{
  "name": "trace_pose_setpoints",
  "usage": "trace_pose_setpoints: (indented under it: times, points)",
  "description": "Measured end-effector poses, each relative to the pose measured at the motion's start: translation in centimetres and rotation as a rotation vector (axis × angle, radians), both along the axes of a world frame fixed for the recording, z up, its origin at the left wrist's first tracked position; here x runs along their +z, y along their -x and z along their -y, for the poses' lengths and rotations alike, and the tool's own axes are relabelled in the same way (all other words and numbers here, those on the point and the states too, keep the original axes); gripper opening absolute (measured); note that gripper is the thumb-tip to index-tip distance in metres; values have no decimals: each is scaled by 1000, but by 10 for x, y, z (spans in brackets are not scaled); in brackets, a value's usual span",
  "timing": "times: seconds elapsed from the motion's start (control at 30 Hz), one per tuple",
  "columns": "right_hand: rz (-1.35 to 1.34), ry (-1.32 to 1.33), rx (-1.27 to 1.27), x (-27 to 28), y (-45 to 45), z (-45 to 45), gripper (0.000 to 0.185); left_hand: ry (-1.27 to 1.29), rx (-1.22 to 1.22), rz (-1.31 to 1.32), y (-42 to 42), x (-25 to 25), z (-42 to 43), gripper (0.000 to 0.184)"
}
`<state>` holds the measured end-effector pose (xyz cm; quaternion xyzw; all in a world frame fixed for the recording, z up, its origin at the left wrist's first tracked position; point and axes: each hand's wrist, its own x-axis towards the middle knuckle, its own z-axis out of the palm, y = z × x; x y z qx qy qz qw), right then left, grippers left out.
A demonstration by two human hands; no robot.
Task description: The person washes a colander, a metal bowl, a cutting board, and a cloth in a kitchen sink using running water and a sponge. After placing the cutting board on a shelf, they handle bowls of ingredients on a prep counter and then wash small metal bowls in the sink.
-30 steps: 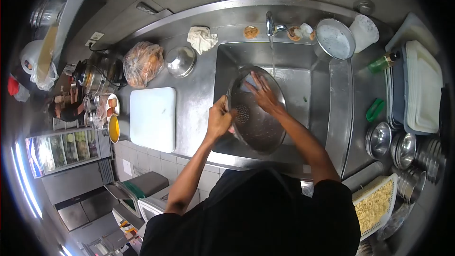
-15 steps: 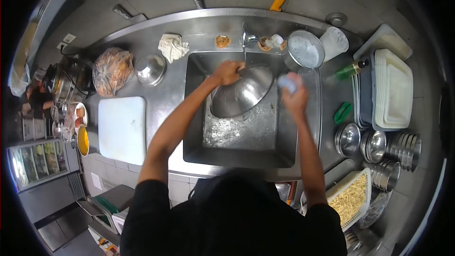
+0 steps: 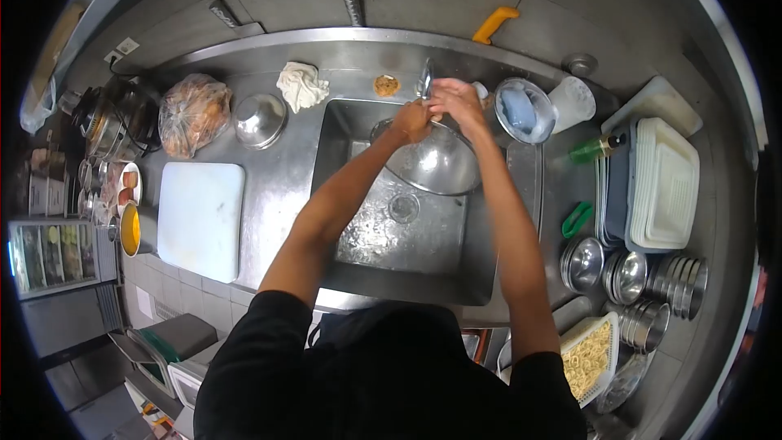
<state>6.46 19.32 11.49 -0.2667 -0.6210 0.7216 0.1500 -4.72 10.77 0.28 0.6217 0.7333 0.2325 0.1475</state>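
A large metal bowl [image 3: 440, 165] is tilted in the sink [image 3: 326, 187], its rounded underside facing up. My left hand [image 3: 410, 124] is closed on the bowl's upper rim, below the tap. My right hand [image 3: 458, 104] is beside the tap [image 3: 425, 77], above the bowl's edge, its fingers stretched out to the left and apart. No object shows in it. A light blue sponge [image 3: 518, 110] rests in a round metal pan [image 3: 538, 132] at the sink's back right corner.
Left of the sink are a white cutting board [image 3: 199, 220], a smaller upturned bowl [image 3: 260, 121], a filled plastic bag [image 3: 194, 114] and a white cloth [image 3: 302, 85]. On the right are a green bottle [image 3: 595, 149], stacked trays [image 3: 664, 187], metal bowls [image 3: 585, 265] and a noodle basket [image 3: 590, 358].
My right hand has let go of the blue sponge, now in the pan, and moved left to the tap. The bowl has shifted right and the sink drain shows.
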Motion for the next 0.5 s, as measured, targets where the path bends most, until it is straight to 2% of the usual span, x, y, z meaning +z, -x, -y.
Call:
trace_pose_setpoints:
  times: [0.03, 0.07, 0.1, 0.13, 0.17, 0.2, 0.23, 0.33, 0.4, 0.43, 0.5]
  points:
    - [-65, 136, 23, -15, 8, 1, 26, -120, 17, -15, 1, -10, 3, 25]
    - [-67, 129, 32, -28, 16, 1, 26, -243, 34, -34, 3, -18, 4, 26]
    - [-51, 288, -17, -32, 26, 6, 27, -141, 66, -108, 3, -20, 9, 27]
    - [-32, 446, -64, -39, 33, 11, 28, -149, 78, -111, -2, -24, 12, 27]
    - [-133, 449, 9, -65, 41, 11, 33, -314, 118, -100, -5, -29, 12, 27]
    - [-133, 443, 19, -61, 47, 17, 33, -476, 155, -87, -7, -37, 12, 27]
    - [-67, 472, 60, -60, 51, 27, 35, -467, 213, -209, -9, -43, 14, 27]
    - [28, 501, 151, -45, 57, 36, 42, -384, 183, -199, -7, -46, 12, 26]
    - [308, -4, 301, -35, 49, 32, 40, -293, 147, -187, -6, -46, 14, 25]
    - [226, -216, 182, -42, 37, 28, 33, -245, 134, -177, -8, -47, 17, 25]
    - [317, -703, 170, -33, 6, 7, 33, -197, 150, -174, -9, -48, 20, 25]
